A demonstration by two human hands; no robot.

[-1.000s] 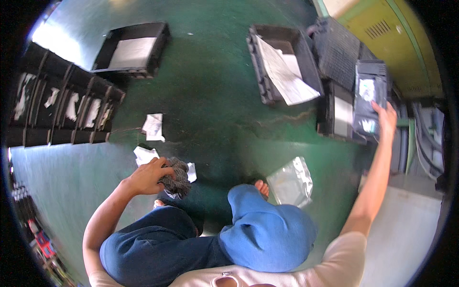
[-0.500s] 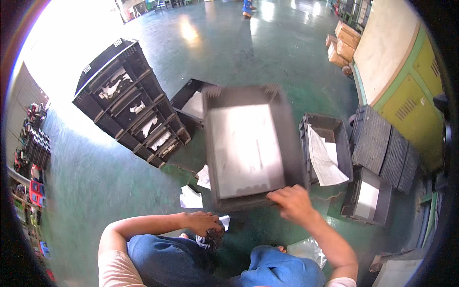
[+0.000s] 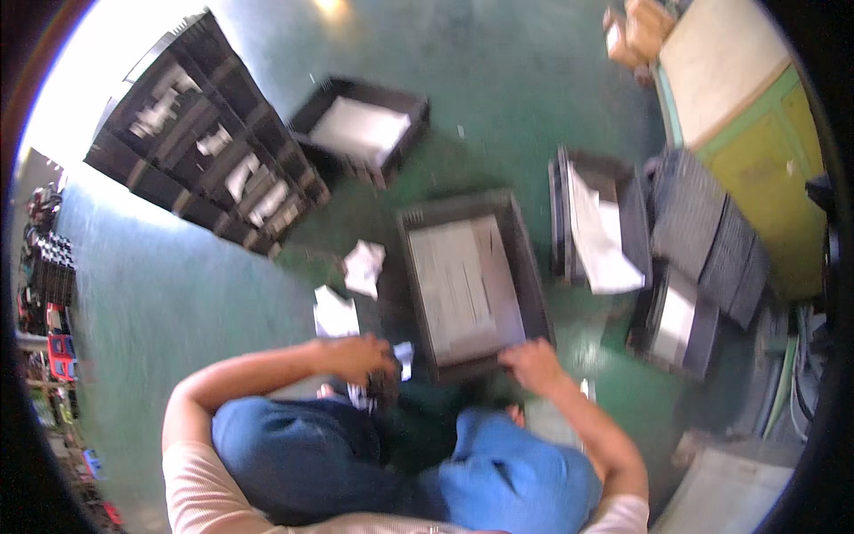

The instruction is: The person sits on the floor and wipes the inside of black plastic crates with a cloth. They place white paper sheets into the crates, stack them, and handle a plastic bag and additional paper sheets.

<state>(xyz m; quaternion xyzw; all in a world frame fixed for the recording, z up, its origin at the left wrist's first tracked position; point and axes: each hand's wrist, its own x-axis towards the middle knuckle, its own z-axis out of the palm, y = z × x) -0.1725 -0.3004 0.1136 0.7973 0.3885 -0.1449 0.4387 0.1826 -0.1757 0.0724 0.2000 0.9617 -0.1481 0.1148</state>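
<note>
Black plastic crate (image 3: 527, 278), one, ahead of the blue trousers (image 3: 525, 463). Right hand (image 3: 534, 367): fingers closed over its near rim, toward the right corner. Whether the base touches the green floor (image 3: 498, 116), cannot tell. One white sheet (image 3: 464, 289) lies inside.

Left hand (image 3: 358, 358): fingers clenched round one dark grey bundle (image 3: 384, 383), blurred.

Loose white papers (image 3: 364, 269): three. Two lie beyond the left hand; the third, small, sits between bundle and crate. Clear plastic (image 3: 551, 425), one piece, partly hidden by the right forearm (image 3: 592, 427).

Further open crates: three. Upper-left crate (image 3: 374, 94), sheet inside, partly screened by the tall stack (image 3: 233, 80) of black crates; tiers too blurred to count, torn white pieces in the openings. Right-hand crate (image 3: 630, 245), one long sheet (image 3: 598, 240) hanging over its near end. Low crate (image 3: 704, 343) beside it, one pale sheet (image 3: 674, 325) inside. Dark ridged pieces (image 3: 698, 227) crowd behind, against the yellow-green cabinet (image 3: 778, 182). Cardboard boxes (image 3: 645, 34), at least two, top right.
</note>
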